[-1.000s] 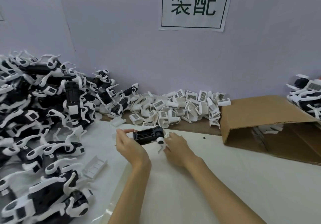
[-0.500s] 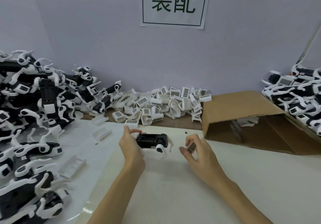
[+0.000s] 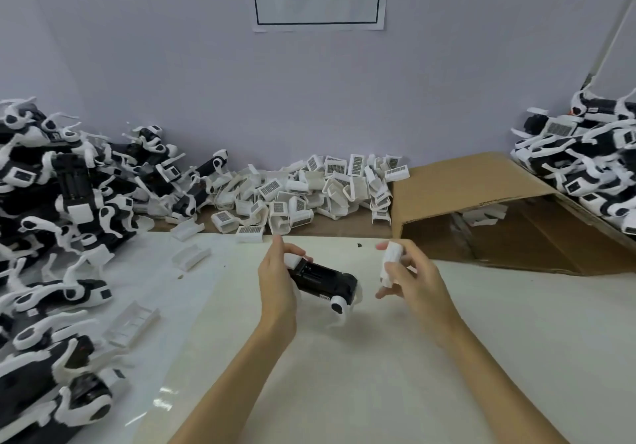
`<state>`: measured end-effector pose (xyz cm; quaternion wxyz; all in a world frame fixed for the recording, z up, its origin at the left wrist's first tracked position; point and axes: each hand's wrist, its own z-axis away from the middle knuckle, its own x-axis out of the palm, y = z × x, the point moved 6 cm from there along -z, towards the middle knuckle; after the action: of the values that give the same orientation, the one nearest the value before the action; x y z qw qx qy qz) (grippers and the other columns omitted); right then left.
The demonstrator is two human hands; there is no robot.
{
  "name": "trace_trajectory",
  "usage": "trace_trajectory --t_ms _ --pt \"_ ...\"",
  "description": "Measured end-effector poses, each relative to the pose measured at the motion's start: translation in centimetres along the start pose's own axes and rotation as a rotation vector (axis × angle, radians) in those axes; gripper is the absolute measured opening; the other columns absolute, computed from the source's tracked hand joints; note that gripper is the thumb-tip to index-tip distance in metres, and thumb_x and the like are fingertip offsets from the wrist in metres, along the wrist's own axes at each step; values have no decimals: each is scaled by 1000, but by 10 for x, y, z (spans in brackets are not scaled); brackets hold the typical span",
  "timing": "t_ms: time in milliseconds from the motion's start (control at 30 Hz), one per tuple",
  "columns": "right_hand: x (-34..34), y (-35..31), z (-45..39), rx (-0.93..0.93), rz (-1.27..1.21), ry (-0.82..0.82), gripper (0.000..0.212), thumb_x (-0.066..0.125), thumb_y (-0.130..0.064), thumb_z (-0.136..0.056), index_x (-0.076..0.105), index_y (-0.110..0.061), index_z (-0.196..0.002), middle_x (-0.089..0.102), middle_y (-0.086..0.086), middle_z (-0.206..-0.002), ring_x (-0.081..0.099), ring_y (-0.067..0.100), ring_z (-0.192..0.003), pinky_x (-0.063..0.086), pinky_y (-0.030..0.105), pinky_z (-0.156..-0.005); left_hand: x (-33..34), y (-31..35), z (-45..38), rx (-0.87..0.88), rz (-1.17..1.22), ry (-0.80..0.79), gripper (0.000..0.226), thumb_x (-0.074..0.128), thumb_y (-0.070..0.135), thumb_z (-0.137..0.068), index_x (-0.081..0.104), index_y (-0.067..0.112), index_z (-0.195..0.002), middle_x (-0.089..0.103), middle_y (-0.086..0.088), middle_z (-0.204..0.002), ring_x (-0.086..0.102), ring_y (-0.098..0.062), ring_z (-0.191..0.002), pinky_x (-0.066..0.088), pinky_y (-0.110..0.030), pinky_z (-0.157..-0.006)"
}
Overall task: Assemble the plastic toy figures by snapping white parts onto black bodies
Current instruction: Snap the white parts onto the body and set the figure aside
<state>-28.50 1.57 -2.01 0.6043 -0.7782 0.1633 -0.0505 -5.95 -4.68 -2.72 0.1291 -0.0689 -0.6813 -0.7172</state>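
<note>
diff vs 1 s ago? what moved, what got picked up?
The right hand left the black body, took a white part from the loose pile and now holds it up beside the body, not yet fitted. The left hand still grips the body, now tilted down to the right. Finished piles and the cardboard box are unchanged.

A black body (image 3: 321, 280) with a white wheel end is gripped at its far end by the left hand (image 3: 277, 280) above the white table (image 3: 378, 374). A white part (image 3: 390, 263) is pinched in the right hand (image 3: 418, 283), just beside the body, not touching. Loose white parts (image 3: 309, 192) are heaped by the wall, beside an open cardboard box (image 3: 481, 189). Figures (image 3: 62, 202) are piled at left.
</note>
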Motion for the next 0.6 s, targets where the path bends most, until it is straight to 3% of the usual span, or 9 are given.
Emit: trace_trajectory --t_ms 67,133,200,267,333,433,600 --pt "1 -4 1 -6 -48 -6 35 63 -12 -96 68 -37 -120 61 9 -97 67 24 -76 62 44 -77 6 -1 2 23 -45 -85 44 46 58 -105 63 21 -87 70 -2 -87 55 -21 -75 31 -32 -57" --pt "3 -12 7 -75 -23 -6 42 70 -20 -93 62 -42 -128 67 0 -104 69 17 -87 59 33 -79 12 -2 7 44 -88 -182 47 47 68 -91 59 23 -98 63 -3 -89 49 -19 -74 28 -33 -61" --pt "8 -19 14 -168 64 -3 48 75 -20 -94 58 -39 -135 69 -9 -111 69 14 -104 57 27 -85 19 -3 11 72 -122 -279 55 49 75 -83 57 25 -104 58 -3 -83 46 -17 -63 32 -31 -60" --pt "17 -27 20 -284 258 -3 47 76 -23 -94 60 -35 -136 69 -16 -116 65 11 -114 52 22 -88 24 -5 14 113 -148 -365 51 47 74 -90 57 27 -107 60 -3 -81 47 -17 -59 37 -30 -61" --pt "26 -35 25 -384 422 -26 41 74 -24 -96 64 -32 -135 67 -21 -122 62 10 -119 50 28 -95 29 -6 18 155 -148 -439 44 42 68 -99 55 27 -109 64 -5 -86 54 -16 -66 42 -25 -61" --pt "37 -36 30 -412 470 -101 36 67 -21 -102 64 -30 -137 64 -21 -127 58 9 -121 48 40 -103 31 -7 22 158 -129 -484 41 45 65 -99 52 26 -110 63 -11 -92 53 -22 -70 43 -20 -57" --pt "38 -31 34 -446 597 -84 32 54 -15 -107 59 -28 -136 55 -21 -127 50 0 -120 52 42 -98 31 -11 19 86 -117 -467 49 55 68 -86 52 29 -114 62 8 -80 59 -12 -74 39 -35 -71"
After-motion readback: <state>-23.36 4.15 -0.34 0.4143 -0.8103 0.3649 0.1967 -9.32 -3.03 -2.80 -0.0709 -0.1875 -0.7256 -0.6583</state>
